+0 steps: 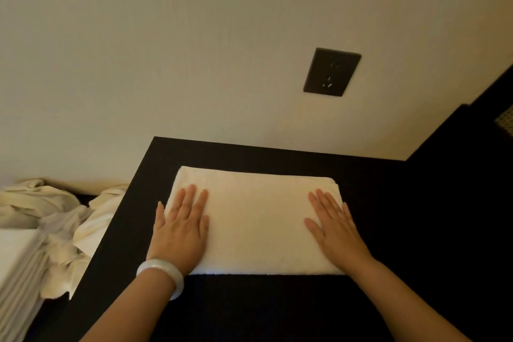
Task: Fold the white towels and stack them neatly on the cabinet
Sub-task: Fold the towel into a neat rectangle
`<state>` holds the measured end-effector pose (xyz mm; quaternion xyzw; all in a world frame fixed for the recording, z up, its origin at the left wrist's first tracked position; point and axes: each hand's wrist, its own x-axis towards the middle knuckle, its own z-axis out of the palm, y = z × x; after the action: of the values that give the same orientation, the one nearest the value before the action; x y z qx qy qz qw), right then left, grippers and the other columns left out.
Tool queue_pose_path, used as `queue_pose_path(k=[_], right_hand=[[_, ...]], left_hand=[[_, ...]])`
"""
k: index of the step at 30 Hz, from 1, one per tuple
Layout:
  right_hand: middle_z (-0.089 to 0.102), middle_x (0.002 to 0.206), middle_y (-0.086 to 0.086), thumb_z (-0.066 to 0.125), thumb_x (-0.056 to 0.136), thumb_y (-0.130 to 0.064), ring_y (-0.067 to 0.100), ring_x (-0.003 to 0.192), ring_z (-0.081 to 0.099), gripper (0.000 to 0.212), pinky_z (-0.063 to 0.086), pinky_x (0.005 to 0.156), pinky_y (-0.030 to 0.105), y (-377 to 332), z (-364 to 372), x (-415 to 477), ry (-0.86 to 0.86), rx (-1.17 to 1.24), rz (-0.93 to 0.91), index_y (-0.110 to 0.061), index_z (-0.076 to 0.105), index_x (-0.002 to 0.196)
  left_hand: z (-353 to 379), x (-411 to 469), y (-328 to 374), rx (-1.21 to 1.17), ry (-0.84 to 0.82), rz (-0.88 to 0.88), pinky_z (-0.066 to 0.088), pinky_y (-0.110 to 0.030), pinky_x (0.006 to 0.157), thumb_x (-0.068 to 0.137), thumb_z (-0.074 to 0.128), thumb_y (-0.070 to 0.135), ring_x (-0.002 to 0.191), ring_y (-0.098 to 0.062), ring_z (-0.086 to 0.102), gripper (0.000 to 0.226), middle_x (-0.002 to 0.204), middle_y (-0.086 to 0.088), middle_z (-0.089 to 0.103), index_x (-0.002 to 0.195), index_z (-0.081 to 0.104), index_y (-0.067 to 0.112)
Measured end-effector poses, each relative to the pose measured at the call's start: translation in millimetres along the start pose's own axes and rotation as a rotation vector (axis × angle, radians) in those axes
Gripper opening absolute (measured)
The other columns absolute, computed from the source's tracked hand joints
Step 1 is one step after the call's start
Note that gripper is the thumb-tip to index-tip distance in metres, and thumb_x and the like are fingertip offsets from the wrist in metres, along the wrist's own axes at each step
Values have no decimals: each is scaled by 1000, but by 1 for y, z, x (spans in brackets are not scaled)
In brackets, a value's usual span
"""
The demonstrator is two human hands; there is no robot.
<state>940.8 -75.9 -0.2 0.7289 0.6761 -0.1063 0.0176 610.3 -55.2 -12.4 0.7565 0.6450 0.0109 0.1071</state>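
Observation:
A white towel (255, 219), folded into a rectangle, lies flat on the dark cabinet top (388, 230). My left hand (181, 226) presses on its left end with straight fingers, palm down. My right hand (333, 226) presses flat on the towel's right end the same way. A pale bangle sits on my left wrist. To the left, beyond the cabinet's edge, a heap of crumpled white towels (63, 219) lies loose.
A stack of folded white linen (16, 272) sits at the lower left beside the heap. A dark wall socket (331, 72) is on the cream wall behind the cabinet. Dark furniture (472, 141) rises at the right.

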Motion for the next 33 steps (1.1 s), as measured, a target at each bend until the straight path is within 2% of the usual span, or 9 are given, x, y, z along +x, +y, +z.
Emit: queue_pose_path(k=[4,10,13,17,22,25,27,29,33], right_hand=[[2,166,-7,5,94,-62,11,151,-12,71,-15,120,44,-30,-18,18,97,-12,-11,-30,8,157],[-7,166,-7,17,102,-55,8,150,-15,64,-17,119,38,-71,-8,50,1,-27,-248,-30,-4,157],[-9,165,-10,10,100,-59,4,147,-18,64,-16,119,33,-33,-1,56,36,-14,-167,-34,-8,156],[-4,165,-10,-7,90,-66,5,148,-17,75,-14,121,35,3,-2,61,75,-25,-8,-31,-6,157],[0,166,-8,29,104,-48,10,151,-9,64,-7,123,39,-3,-24,63,-2,178,-5,-26,4,158],[15,164,3,53,100,-33,23,150,13,69,15,121,46,7,-36,46,119,430,208,-19,18,157],[32,155,13,61,95,-30,32,139,34,66,35,112,47,19,-38,30,166,475,402,-14,30,152],[39,143,15,61,94,-34,33,123,48,62,47,94,43,24,-39,18,38,477,521,-10,37,146],[56,106,8,67,91,-33,24,87,57,60,46,62,35,26,-51,7,-153,880,627,-4,43,137]], left_hand=[[-16,15,19,145,35,3,-15,-58,116,101,8,49,151,-25,-14,62,165,-1,-11,157,-4,25],[-18,52,29,121,-44,92,-10,-53,120,98,3,59,150,-26,-18,66,164,1,-19,155,-12,31],[-9,51,-2,107,-15,15,-7,-53,121,85,-12,68,150,-23,-18,77,163,1,-21,154,-17,33],[-5,53,-7,11,1,-90,-2,-48,123,84,-12,71,151,-23,-15,85,163,-3,-18,155,-15,25],[-18,56,-3,-37,-59,-100,-1,-47,123,96,9,65,151,-23,-15,78,163,-5,-20,155,-16,21],[-32,47,-5,-200,-92,-139,6,-48,123,100,32,55,152,-27,-7,77,164,-6,-14,157,-7,20],[-40,34,-7,-342,-51,-270,19,-49,121,98,47,49,151,-33,6,79,165,-9,0,157,3,19],[-46,20,-8,-320,-13,-419,30,-49,115,96,53,48,145,-37,22,79,159,-15,19,156,13,16],[-56,7,-7,-566,-67,-603,36,-49,108,95,58,43,132,-38,39,71,149,-18,29,151,27,10]])
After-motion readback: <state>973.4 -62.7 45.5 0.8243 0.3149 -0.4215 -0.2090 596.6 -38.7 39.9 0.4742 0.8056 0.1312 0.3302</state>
